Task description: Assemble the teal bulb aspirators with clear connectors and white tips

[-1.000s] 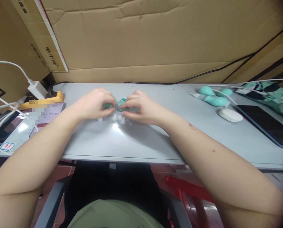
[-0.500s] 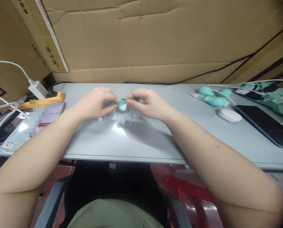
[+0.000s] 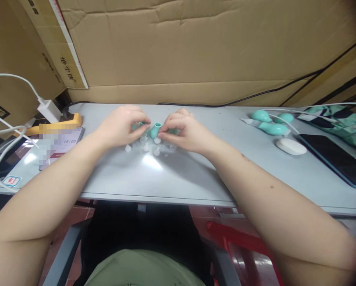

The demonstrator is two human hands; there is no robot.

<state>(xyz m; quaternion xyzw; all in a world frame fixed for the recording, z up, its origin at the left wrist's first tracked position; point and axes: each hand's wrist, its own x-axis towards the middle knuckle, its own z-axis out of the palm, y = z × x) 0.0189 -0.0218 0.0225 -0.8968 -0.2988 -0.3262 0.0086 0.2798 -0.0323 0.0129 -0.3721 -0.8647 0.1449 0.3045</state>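
A small teal rubber bulb (image 3: 154, 131) stands upright on the desk between my hands, its round open neck facing up. My right hand (image 3: 182, 129) is closed in a pinch, with a small white round-headed piece (image 3: 157, 140) at its thumb and fingertips, right against the bulb's front. My left hand (image 3: 124, 126) is curled to the left of that bulb, finger and thumb slightly apart and holding nothing that I can see. Behind its fingers, another teal bulb (image 3: 143, 123) is partly hidden. Several small white pieces (image 3: 146, 147) lie on the desk just in front.
On the right of the grey desk (image 3: 192, 178) lie more teal bulbs (image 3: 273, 128), a white oval case (image 3: 291, 146) and a dark phone (image 3: 333, 159). A lit phone (image 3: 66, 145), a yellow power strip (image 3: 67, 121) and white cables are at left. Cardboard (image 3: 195, 51) walls the back.
My left fingertips have come away from the middle bulb. My right fingers have lowered along its side, and a white piece now shows at their tips. The view has shifted slightly.
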